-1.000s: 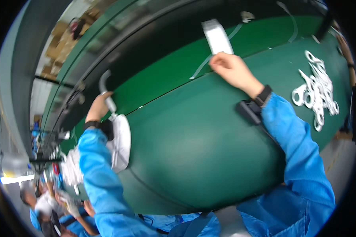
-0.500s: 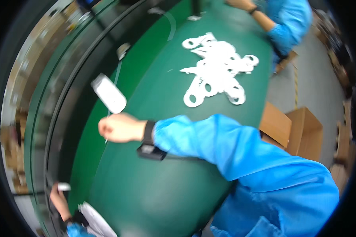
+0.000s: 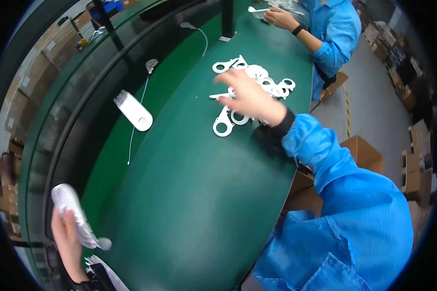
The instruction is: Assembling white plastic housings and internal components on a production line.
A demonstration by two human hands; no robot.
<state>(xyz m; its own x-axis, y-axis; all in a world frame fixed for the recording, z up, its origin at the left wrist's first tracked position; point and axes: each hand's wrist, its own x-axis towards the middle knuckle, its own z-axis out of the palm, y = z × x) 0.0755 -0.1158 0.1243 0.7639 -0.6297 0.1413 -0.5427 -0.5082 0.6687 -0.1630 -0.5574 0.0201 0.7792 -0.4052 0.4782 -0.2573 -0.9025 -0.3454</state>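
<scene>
My right hand [image 3: 250, 97], blurred and with fingers spread, hovers over a heap of flat white plastic ring-shaped parts [image 3: 269, 83] on the green table [image 3: 194, 203]. One ring part [image 3: 223, 125] lies just below the hand. At the lower left, my left hand [image 3: 68, 242] grips a white ribbed plastic piece [image 3: 70, 208] near the table's edge. A white oblong casing [image 3: 133, 110] lies on the darker green strip, apart from both hands.
A co-worker in a blue coat [image 3: 335, 29] works at the table's far end. A thin white cable [image 3: 136, 121] runs along the strip. Cardboard boxes [image 3: 359, 150] stand on the floor to the right. A dark post [image 3: 227, 17] rises at the back.
My right hand has left the spot by the white oblong casing and moved over to the heap of ring parts. The view has swung right; my left hand keeps its ribbed piece.
</scene>
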